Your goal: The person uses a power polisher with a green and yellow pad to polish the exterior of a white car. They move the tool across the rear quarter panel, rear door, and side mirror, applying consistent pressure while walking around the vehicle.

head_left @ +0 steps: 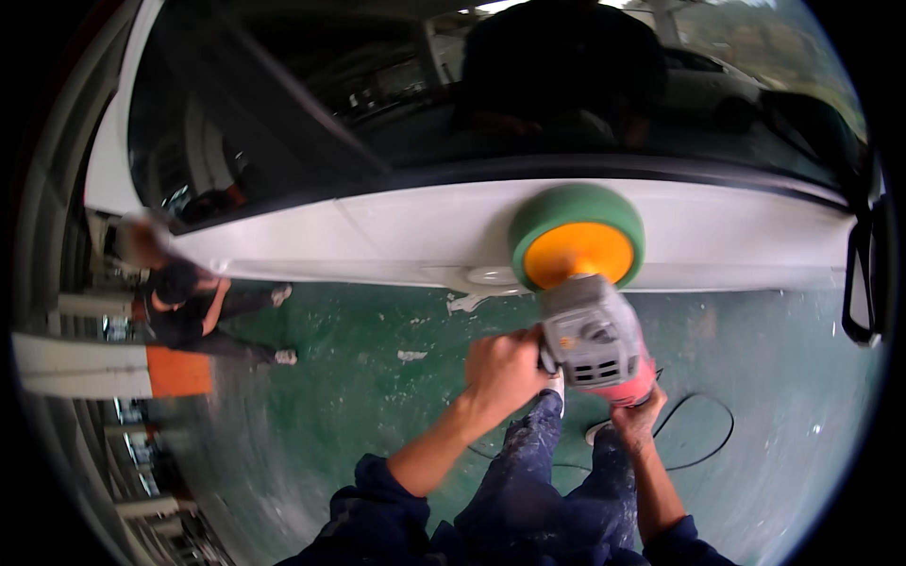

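Both of my hands hold a car polisher [595, 335] with a grey head, a red body and a yellow backing plate. Its green round foam pad [557, 209] meets the white car door [425, 226] just under the dark window [406, 113]. My left hand [507, 368] is wrapped round the side handle by the grey head; the handle is mostly hidden. At the rear of the red body, my right hand [640, 415] grips the polisher, its fingers partly hidden beneath.
A black cord [727, 439] loops over the green floor [377, 424] near my feet. The door handle [493, 275] sits left of the pad, and a black side mirror [859, 274] juts out at the right. Farther left, another person [184, 302] is beside an orange-and-white pillar [175, 370].
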A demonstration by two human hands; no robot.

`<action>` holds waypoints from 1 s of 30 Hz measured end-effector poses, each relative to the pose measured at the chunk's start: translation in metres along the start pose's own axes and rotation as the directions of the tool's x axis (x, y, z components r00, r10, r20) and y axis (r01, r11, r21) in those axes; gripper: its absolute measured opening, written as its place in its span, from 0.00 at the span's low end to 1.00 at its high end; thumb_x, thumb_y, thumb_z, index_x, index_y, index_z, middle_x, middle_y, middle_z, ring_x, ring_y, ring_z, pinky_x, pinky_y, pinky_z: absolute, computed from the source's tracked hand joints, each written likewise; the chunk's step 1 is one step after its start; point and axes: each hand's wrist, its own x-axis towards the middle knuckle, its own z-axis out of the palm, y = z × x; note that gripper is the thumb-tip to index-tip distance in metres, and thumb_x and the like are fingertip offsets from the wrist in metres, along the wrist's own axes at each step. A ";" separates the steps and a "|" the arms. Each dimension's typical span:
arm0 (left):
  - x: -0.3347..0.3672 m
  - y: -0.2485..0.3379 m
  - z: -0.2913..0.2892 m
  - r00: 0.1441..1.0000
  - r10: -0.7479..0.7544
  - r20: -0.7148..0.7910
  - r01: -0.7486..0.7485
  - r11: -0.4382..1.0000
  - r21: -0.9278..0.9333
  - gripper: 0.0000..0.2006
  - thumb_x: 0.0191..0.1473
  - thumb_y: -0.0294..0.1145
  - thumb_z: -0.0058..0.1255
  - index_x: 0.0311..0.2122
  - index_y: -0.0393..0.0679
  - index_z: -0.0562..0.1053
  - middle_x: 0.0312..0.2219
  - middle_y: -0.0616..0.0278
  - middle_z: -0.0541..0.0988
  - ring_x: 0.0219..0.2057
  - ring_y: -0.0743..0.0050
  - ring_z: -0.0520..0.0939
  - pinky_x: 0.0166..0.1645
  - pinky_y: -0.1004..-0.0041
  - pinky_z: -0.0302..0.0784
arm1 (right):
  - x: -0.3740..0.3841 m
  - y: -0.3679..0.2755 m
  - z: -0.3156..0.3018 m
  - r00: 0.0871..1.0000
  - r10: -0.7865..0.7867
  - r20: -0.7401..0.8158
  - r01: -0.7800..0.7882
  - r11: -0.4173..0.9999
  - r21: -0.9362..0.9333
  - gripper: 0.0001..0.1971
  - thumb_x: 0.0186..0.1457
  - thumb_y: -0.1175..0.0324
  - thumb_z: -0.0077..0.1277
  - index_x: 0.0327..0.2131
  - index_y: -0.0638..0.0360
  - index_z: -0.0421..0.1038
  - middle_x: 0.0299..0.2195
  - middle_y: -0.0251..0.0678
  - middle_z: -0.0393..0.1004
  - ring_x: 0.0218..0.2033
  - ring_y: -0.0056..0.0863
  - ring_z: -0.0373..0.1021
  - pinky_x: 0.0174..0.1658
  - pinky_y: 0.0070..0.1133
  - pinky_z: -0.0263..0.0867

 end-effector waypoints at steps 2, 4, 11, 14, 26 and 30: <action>-0.022 -0.041 -0.005 0.988 -0.087 -0.128 0.084 0.996 -0.030 0.10 0.35 0.32 0.64 0.25 0.44 0.75 0.21 0.53 0.79 0.23 0.49 0.81 0.27 0.60 0.76 | 0.010 -0.015 0.032 0.985 -0.166 0.052 0.172 0.976 -0.134 0.24 0.38 0.69 0.63 0.43 0.63 0.70 0.35 0.43 0.76 0.38 0.45 0.73 0.44 0.33 0.68; -0.036 -0.092 -0.007 0.960 -0.101 -0.263 0.095 0.995 -0.034 0.10 0.34 0.31 0.64 0.25 0.43 0.75 0.21 0.52 0.79 0.23 0.47 0.80 0.27 0.59 0.76 | 0.021 -0.032 0.063 0.943 -0.312 0.114 0.330 0.918 -0.218 0.24 0.33 0.69 0.64 0.38 0.62 0.70 0.30 0.45 0.74 0.33 0.50 0.71 0.38 0.36 0.68; -0.056 -0.179 -0.020 0.870 -0.100 -0.483 0.048 0.992 -0.119 0.11 0.31 0.29 0.65 0.23 0.41 0.75 0.20 0.50 0.78 0.24 0.45 0.80 0.27 0.59 0.77 | 0.026 -0.071 0.121 0.900 -0.405 0.160 0.432 0.876 -0.214 0.17 0.30 0.74 0.60 0.28 0.60 0.65 0.25 0.43 0.70 0.28 0.49 0.69 0.33 0.36 0.66; -0.063 -0.160 -0.015 0.897 -0.142 -0.418 0.110 0.989 -0.100 0.10 0.31 0.28 0.65 0.23 0.41 0.76 0.20 0.49 0.78 0.24 0.45 0.81 0.28 0.59 0.77 | 0.017 -0.079 0.100 0.915 -0.371 0.160 0.400 0.886 -0.233 0.16 0.32 0.74 0.60 0.29 0.61 0.67 0.25 0.43 0.71 0.29 0.49 0.70 0.33 0.37 0.67; 0.016 0.063 0.052 0.983 0.097 0.154 -0.085 0.993 -0.077 0.09 0.41 0.27 0.54 0.32 0.38 0.74 0.21 0.50 0.80 0.21 0.49 0.82 0.27 0.58 0.78 | 0.009 0.043 -0.076 0.981 -0.182 -0.073 0.174 0.979 -0.101 0.12 0.39 0.78 0.55 0.33 0.68 0.75 0.25 0.42 0.78 0.31 0.18 0.73 0.37 0.21 0.69; 0.024 0.089 0.073 0.966 0.140 0.219 -0.134 0.990 -0.042 0.10 0.41 0.28 0.55 0.32 0.39 0.75 0.21 0.49 0.80 0.22 0.47 0.82 0.28 0.57 0.78 | 0.009 0.048 -0.089 0.986 -0.071 -0.152 0.075 0.997 0.017 0.11 0.39 0.79 0.55 0.32 0.68 0.75 0.27 0.38 0.80 0.31 0.18 0.73 0.37 0.21 0.69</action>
